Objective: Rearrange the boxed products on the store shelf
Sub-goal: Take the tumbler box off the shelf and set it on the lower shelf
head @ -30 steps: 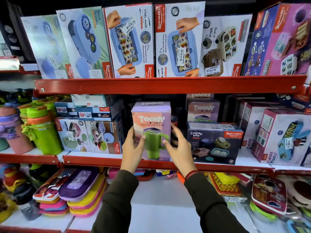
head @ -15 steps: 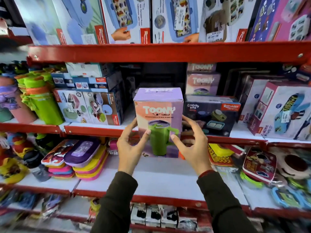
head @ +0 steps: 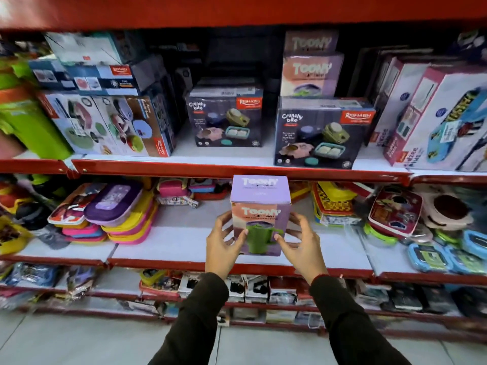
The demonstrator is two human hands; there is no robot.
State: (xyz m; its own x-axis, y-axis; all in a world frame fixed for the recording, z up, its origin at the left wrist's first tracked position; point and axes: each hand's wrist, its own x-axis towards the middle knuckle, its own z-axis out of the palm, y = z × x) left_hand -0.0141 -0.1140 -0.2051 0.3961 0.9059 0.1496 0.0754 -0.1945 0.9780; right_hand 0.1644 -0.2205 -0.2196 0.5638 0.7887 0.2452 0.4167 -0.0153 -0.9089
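Lilac-topped Toony tumbler box (head: pixel 261 214) held upright between both hands over the lower shelf (head: pixel 163 246).

Left hand (head: pixel 224 246) clasps the box's left side and right hand (head: pixel 303 246) its right; spread fingers (head: pixel 238 239) curl onto the printed front, gripping the lower half. Long axis stands vertical, the green-mug face toward the camera, its base near the white shelf board; contact cannot be told. Above, two Crunchy bite boxes (head: pixel 226 119) sit on the upper shelf (head: pixel 237 169), more Toony boxes (head: pixel 311 75) stacked behind the right one. Stacked lunch boxes (head: pixel 116 214) lie well left.
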